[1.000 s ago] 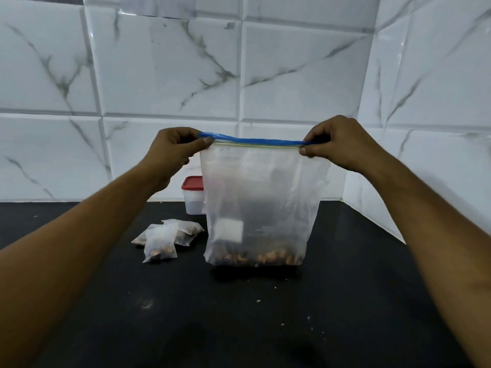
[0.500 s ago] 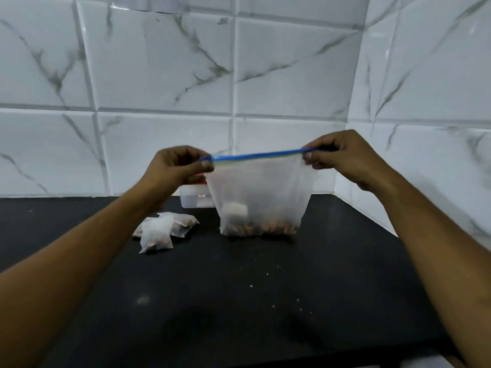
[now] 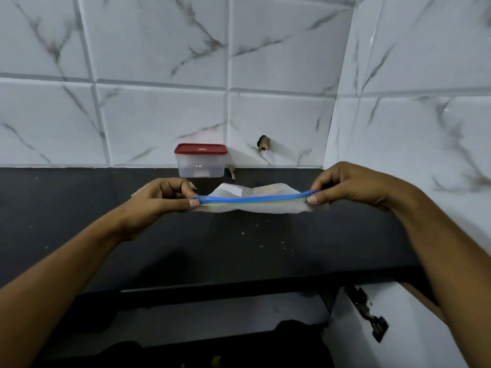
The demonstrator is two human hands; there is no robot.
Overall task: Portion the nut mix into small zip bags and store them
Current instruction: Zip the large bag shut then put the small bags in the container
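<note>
A large clear zip bag [image 3: 265,193] with a blue zip strip lies low over the black counter [image 3: 239,248], stretched between my two hands. My left hand [image 3: 162,197] pinches the strip's left end between thumb and fingers. My right hand [image 3: 345,185] pinches the right end. The strip sags a little in the middle. The nuts inside the bag are barely visible from this angle. The small filled bags are hidden behind my left hand, apart from a pale corner [image 3: 136,193].
A clear plastic box with a red lid [image 3: 201,160] stands against the tiled back wall. Crumbs dot the counter. A white cupboard door [image 3: 393,328] hangs open below the counter's front edge at the lower right. The side wall closes off the right.
Both hands have lowered the big bag from upright in the air down onto the counter, nearer to me. The view has tilted down, showing the counter edge and cupboard door.
</note>
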